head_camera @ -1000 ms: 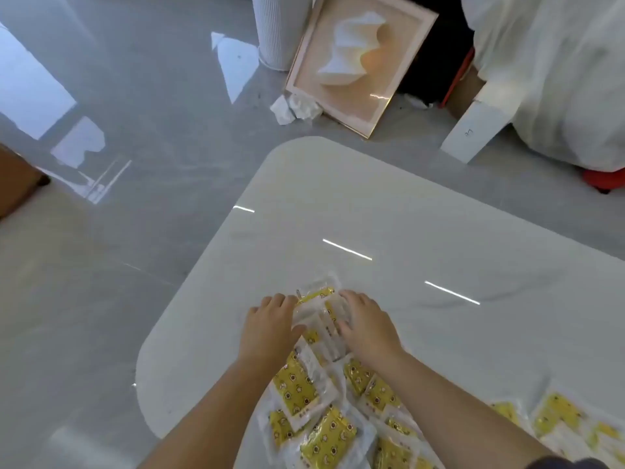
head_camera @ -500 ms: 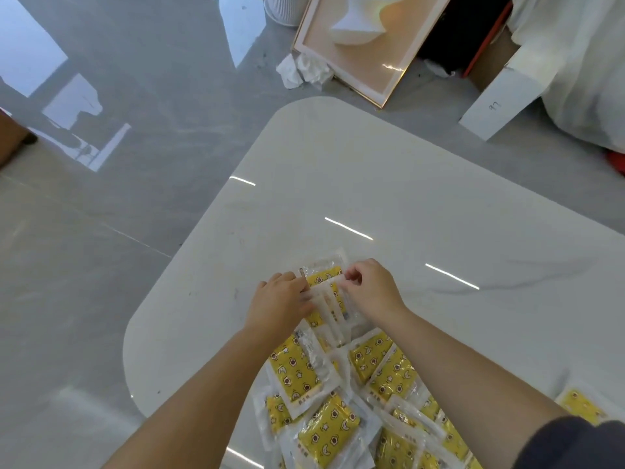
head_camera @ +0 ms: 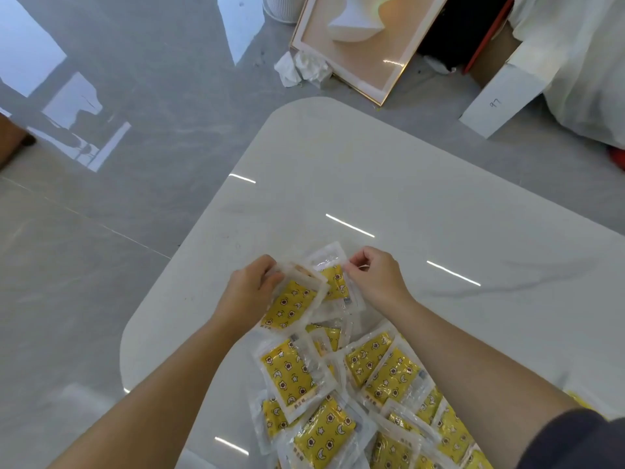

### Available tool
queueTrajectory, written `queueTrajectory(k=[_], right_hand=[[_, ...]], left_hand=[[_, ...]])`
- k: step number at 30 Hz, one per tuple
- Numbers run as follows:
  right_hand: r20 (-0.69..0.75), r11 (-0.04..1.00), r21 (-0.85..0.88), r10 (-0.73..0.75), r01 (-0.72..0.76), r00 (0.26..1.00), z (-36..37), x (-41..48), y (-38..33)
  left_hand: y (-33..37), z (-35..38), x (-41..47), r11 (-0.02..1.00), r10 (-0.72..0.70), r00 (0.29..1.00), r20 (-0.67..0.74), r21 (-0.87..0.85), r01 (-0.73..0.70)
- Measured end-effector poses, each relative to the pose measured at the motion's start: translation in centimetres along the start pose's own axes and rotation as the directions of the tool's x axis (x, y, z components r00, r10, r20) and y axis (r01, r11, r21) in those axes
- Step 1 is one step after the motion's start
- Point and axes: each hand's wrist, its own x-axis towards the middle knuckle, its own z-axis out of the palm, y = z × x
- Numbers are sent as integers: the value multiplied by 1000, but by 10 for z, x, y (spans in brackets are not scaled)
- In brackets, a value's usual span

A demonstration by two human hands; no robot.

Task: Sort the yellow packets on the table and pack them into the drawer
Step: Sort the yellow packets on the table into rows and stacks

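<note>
Several yellow packets in clear wrappers, printed with stars and moons, lie in a loose pile on the white table near its front. My left hand grips a small stack of yellow packets by its left edge, tilted up off the table. My right hand pinches the top corner of another packet just behind that stack. No drawer is in view.
The table's rounded corner points away from me, with glossy grey floor to the left. Beyond it on the floor lean a framed picture, crumpled tissue and a white box.
Both hands have lifted from pressing the packets flat. The left now holds a gathered stack tilted up and the right pinches a packet's corner. The camera has tipped further down.
</note>
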Motion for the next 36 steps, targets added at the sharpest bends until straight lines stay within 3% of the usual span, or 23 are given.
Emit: queueTrajectory(k=[6,10,14,20,22,24,26,29,32,36], right_hand=[[-249,930,348,212,-117,945,-35,31,-5],[-308,728,673,436,-131,846,-55,64,0],[-255,580,796,581,-173,773,-51,83,15],[-17,624,674,548,-395,836,-44,75,33],[-3,752,493,504,-438,863,-54,77,33],[-74,887,198,437,-417,896,-65,81,32],[-128,937,-23,342,-347,931,-74,87,31],[-91,943,-92,311,-319,946,-76,95,28],[4,936,-100,340,-338,940,-65,100,26],[41,929,2,369,-369,929,-54,100,23]], left_hand=[[20,-7,41,975,-157,982,-107,-174,137],[41,2,90,924,-292,950,-115,-292,248],[69,22,137,869,-390,914,-113,-373,324],[89,45,171,917,-341,926,-160,-276,290],[91,46,168,952,-271,946,-177,-195,236],[86,47,156,992,-56,980,-191,102,76],[78,50,140,910,166,981,-99,400,-114],[62,57,123,731,258,958,125,623,-278],[49,67,117,586,246,937,246,732,-346],[50,69,140,492,320,920,227,790,-367]])
